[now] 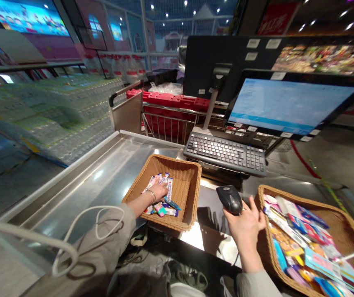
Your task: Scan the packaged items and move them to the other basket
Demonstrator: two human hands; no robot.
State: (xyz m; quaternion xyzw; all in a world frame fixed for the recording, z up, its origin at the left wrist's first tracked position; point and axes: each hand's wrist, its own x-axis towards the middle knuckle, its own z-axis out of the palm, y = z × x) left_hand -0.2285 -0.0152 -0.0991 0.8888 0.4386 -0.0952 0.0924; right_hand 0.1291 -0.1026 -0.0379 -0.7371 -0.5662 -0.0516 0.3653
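Observation:
My left hand reaches into the left wicker basket, its fingers stretched over slim white-and-purple packets and touching them. Nothing shows gripped in it. By its wrist lie a teal packet and a blue stick-shaped packet. My right hand holds a black barcode scanner between the two baskets, with some fingers raised off it. Close by on the right stands another wicker basket, filled with mixed snack packets.
Both baskets rest on a metal counter. Behind them are a keyboard and a lit monitor. A pale cable loops over my left sleeve. Metal carts and stacked bottles stand beyond the counter.

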